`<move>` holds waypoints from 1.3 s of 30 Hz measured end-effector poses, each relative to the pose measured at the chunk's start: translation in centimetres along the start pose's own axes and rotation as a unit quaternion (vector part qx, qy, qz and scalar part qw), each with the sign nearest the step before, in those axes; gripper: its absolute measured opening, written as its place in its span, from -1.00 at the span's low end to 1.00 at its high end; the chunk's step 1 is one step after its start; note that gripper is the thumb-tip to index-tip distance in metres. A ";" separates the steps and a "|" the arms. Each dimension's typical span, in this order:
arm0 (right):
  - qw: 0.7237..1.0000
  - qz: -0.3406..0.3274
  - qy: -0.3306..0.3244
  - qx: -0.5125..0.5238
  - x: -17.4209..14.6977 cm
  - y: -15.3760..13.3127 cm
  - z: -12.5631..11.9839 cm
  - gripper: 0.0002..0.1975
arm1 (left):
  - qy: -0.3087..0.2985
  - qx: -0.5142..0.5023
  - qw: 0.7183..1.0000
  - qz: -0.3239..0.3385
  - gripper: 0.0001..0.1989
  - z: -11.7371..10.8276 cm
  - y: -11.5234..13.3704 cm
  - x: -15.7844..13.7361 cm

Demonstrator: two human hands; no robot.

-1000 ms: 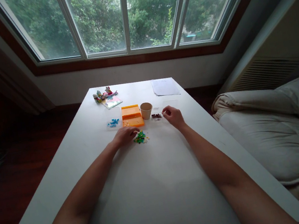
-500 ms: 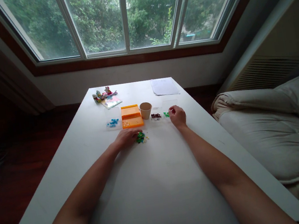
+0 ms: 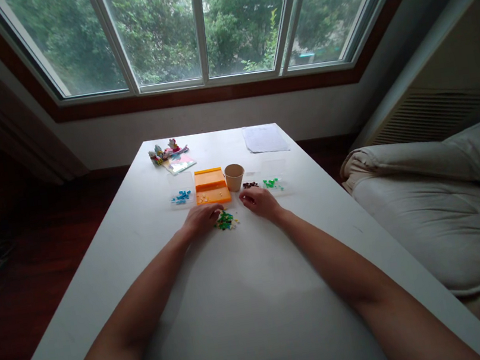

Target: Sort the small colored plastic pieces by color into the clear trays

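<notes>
A small pile of mixed green, blue and pale yellow toy bricks [image 3: 225, 220] lies on the white table. At its left edge is my left hand [image 3: 204, 218], with the fingers bent together; whatever is between them is too small to make out. To the pile's upper right, my right hand [image 3: 261, 199] hovers low with curled fingers, and their contents, if any, are hidden. Just behind it is a clear tray of dark brown pieces [image 3: 250, 185], partly covered by the hand. Bright green pieces [image 3: 271, 184] lie in the clear tray to its right.
An orange box [image 3: 210, 179] holds a few pale pieces, beside a brown paper cup [image 3: 235, 177]. Blue pieces [image 3: 182, 197] fill part of a clear tray on the left. Brick figures [image 3: 168, 151], a leaflet [image 3: 180, 163] and white papers [image 3: 265, 139] lie farther back.
My right hand has moved left from the green pieces' tray to in front of the brown pieces. My left hand has shifted slightly up and left, uncovering more of the pile.
</notes>
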State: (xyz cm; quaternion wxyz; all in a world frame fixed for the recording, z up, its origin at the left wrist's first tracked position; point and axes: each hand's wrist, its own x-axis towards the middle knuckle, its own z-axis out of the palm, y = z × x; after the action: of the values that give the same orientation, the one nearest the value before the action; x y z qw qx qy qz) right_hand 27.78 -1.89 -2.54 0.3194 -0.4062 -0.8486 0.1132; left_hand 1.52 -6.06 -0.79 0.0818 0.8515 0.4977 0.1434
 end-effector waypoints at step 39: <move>1.000 -0.005 0.007 -0.012 -0.3 0.8 0.5 -0.88 | -0.059 -0.146 0.984 0.083 -0.74 0.0 -1.1 -0.3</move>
State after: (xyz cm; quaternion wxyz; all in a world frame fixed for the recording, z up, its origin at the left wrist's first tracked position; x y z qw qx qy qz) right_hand 28.09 -1.54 -3.47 0.3207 -0.4064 -0.8498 0.0985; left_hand 0.52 -5.76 -1.17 0.2225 0.8757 0.3933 0.1701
